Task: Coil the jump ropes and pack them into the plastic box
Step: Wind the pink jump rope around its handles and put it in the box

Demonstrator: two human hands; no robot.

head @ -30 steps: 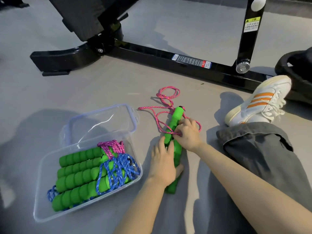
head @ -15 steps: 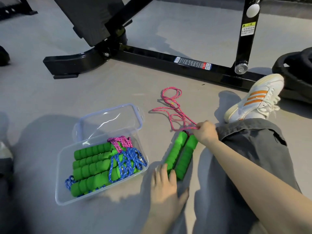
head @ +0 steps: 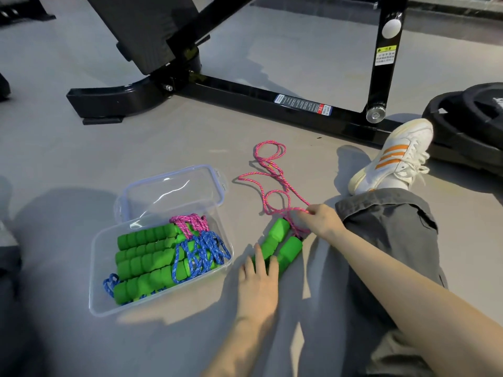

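Two green foam handles (head: 283, 244) of a jump rope lie side by side on the grey floor. My left hand (head: 258, 284) rests on their near ends, pressing them down. My right hand (head: 319, 220) pinches the pink rope (head: 272, 183) just past the handles' far ends; the rest of the rope trails in loose loops across the floor beyond. To the left stands a clear plastic box (head: 98, 257) holding several green-handled ropes with blue and pink cord coiled at the right end.
The clear lid (head: 174, 191) lies behind the box. A black bench frame (head: 245, 93) crosses the floor beyond. My leg in grey trousers and a white shoe (head: 394, 156) lie to the right, with black weight plates (head: 468, 126) at far right.
The two handles now lie parallel instead of end to end. My right hand has drawn the pink rope toward my leg, straightening some loops. My left hand has slid to the near ends.
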